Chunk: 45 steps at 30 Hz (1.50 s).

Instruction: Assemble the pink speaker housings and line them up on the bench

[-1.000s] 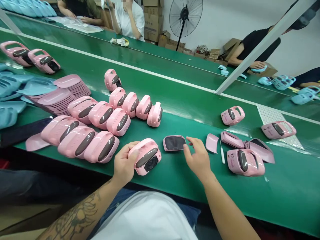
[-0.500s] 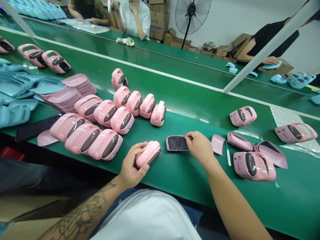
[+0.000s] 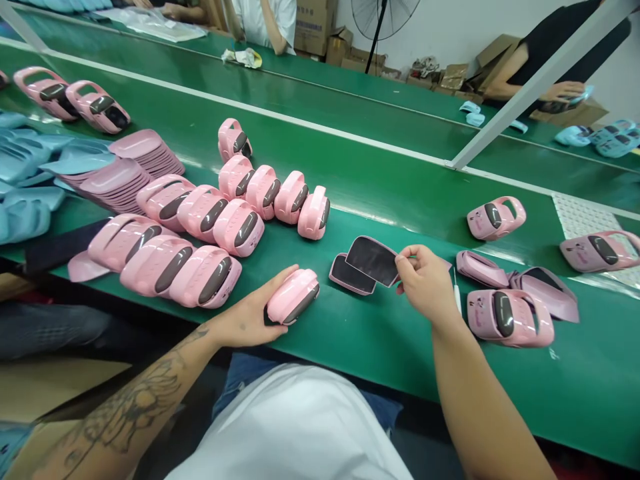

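A: Head view, go. Fingers first, right hand?

B: My right hand [image 3: 429, 283] has thumb and fingertips pinched shut on one corner of a dark film panel [image 3: 373, 260]. It's lifted and tilted off the belt. Half a second ago the same hand was flat down at the dark screen piece [image 3: 351, 275]; now there are two dark layers, one in the air, one still lying on the green conveyor belt [image 3: 380, 193] just under it, edges overlapping.

A: So it's peeled or picked off?

B: Looks separated, that's my read. Can't tell if it's a protective film or a second panel.

A: Left?

B: My left hand [image 3: 249, 313] lies palm down, fingers loosely wrapped on a pink camera shell [image 3: 294, 297], pressing it to the belt near the front edge. It was raised and turned up a second ago; it's parked now.

A: Around that?

B: Cluster of pink shells [image 3: 200, 233] to my left, stacked pink covers [image 3: 125, 180] beyond them. On my right: a small white tool [image 3: 457, 297] just beside my knuckles, another pink unit [image 3: 510, 317], loose pink parts. Other people's arms work at the far side.
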{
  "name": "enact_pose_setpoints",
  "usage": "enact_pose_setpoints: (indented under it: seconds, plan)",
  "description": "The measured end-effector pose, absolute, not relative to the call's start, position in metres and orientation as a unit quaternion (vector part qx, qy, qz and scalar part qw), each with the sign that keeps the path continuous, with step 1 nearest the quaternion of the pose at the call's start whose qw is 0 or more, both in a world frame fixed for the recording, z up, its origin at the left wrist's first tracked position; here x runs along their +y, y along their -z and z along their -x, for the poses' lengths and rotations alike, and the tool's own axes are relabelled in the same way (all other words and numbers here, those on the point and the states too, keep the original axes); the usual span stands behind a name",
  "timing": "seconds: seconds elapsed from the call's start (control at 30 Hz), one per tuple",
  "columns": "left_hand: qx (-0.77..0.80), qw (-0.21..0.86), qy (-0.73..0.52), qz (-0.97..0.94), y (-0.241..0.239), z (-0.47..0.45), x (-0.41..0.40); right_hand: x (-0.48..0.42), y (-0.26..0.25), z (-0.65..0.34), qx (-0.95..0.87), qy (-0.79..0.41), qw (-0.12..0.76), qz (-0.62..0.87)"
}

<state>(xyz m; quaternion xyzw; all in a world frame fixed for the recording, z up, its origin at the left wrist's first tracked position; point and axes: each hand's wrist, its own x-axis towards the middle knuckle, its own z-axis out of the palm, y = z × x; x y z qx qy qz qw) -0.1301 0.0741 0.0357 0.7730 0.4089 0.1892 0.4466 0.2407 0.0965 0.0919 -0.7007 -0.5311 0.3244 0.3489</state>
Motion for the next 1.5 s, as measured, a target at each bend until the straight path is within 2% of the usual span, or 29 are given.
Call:
enact_pose_setpoints:
  seconds: [0.13, 0.2, 0.27, 0.37, 0.47, 0.57, 0.7, 0.77, 1.0, 1.27, 1.5]
  plan:
    - [0.447, 0.487, -0.322, -0.678, -0.028, 0.115, 0.077, 0.081, -0.079, -0.229, -0.466, -0.386, 0.433, 0.669]
    - [0.444, 0.571, -0.424, -0.545, -0.034, 0.105, 0.072, 0.073, -0.075, -0.217, -0.450, -0.396, 0.470, 0.648]
    - [0.405, 0.681, -0.462, -0.398, -0.048, 0.096, 0.062, 0.066, -0.073, -0.203, -0.451, -0.386, 0.500, 0.630]
    - [0.382, 0.805, -0.383, -0.245, -0.073, 0.087, 0.047, 0.054, -0.070, -0.180, -0.486, -0.336, 0.528, 0.610]
    - [0.402, 0.852, -0.292, -0.167, -0.085, 0.081, 0.039, 0.037, -0.064, -0.160, -0.553, -0.262, 0.543, 0.575]
    - [0.366, 0.882, -0.266, -0.132, -0.077, 0.079, 0.038, 0.023, -0.059, -0.153, -0.663, -0.203, 0.530, 0.488]
    - [0.301, 0.887, -0.307, -0.171, -0.057, 0.085, 0.034, 0.016, -0.061, -0.157, -0.807, -0.054, 0.483, 0.337]
    - [0.285, 0.875, -0.325, -0.218, -0.052, 0.088, 0.030, 0.015, -0.064, -0.161, -0.825, -0.033, 0.464, 0.321]
    - [0.316, 0.789, -0.351, -0.393, -0.055, 0.082, 0.029, 0.014, -0.069, -0.166, -0.827, -0.165, 0.453, 0.289]
    - [0.254, 0.818, -0.291, -0.427, -0.065, 0.069, 0.041, 0.024, -0.070, -0.171, -0.844, -0.267, 0.395, 0.248]
    - [0.287, 0.800, -0.341, -0.402, -0.073, 0.062, 0.044, 0.023, -0.070, -0.171, -0.853, -0.195, 0.389, 0.287]
